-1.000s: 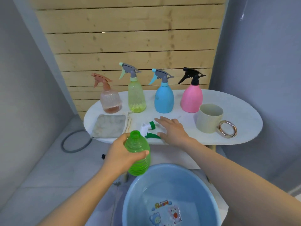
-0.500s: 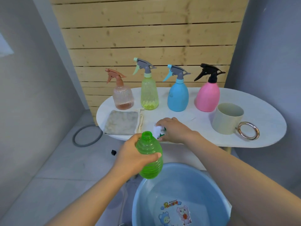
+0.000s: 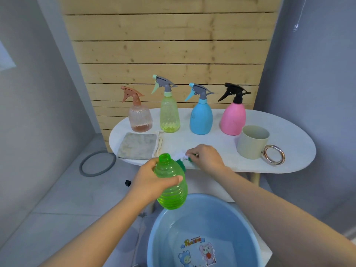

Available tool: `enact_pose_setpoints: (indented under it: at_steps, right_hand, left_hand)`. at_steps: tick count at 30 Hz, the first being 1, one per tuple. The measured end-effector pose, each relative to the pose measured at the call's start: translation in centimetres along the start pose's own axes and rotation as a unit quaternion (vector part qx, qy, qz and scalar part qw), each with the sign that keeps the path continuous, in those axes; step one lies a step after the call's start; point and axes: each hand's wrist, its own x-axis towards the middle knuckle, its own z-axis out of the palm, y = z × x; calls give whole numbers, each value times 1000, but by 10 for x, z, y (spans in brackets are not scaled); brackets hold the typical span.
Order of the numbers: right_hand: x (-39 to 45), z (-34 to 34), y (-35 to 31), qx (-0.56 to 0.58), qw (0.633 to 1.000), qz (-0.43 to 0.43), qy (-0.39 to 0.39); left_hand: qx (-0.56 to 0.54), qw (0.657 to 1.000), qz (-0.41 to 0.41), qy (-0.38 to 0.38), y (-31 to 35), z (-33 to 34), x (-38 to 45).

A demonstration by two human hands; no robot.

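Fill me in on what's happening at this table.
A person's left hand grips an uncapped, ribbed, translucent green plastic bottle by a round blue plastic basin. The right hand pinches the white-and-green trigger spray head at the front edge of the white oval table; it is not yet on the bottle.

Right hand no longer flat beside the spray head, fingers now around it.

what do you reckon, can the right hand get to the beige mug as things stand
Probably yes. The right hand is at the table's front edge, pinching the spray head; the beige mug stands to its right with only bare tabletop between them. It would have to drop the spray head first.
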Motion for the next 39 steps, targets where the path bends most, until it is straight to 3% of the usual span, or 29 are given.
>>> enact_pose_setpoints:
  at_steps: [12, 18, 20, 24, 32, 39]
  right_hand:
    - [17, 15, -2, 9, 997, 46, 55]
    - [16, -22, -7, 142, 984, 78, 69]
    - [11, -40, -12, 261, 957, 98, 80]
    - [-5, -74, -25, 545, 825, 119, 83]
    - [-27, -106, -38, 758, 640, 89, 86]
    - [-34, -123, -49, 752, 652, -22, 93]
  left_hand:
    - [4, 1000, 23, 3, 9, 16, 12]
    - [14, 1000, 21, -3, 6, 14, 8]
    - [19, 999, 27, -4, 6, 14, 7]
    - [37, 998, 45, -5, 6, 17, 6]
    - [72, 994, 74, -34, 8, 32, 1]
    - [108, 989, 86, -58, 9, 46, -1]
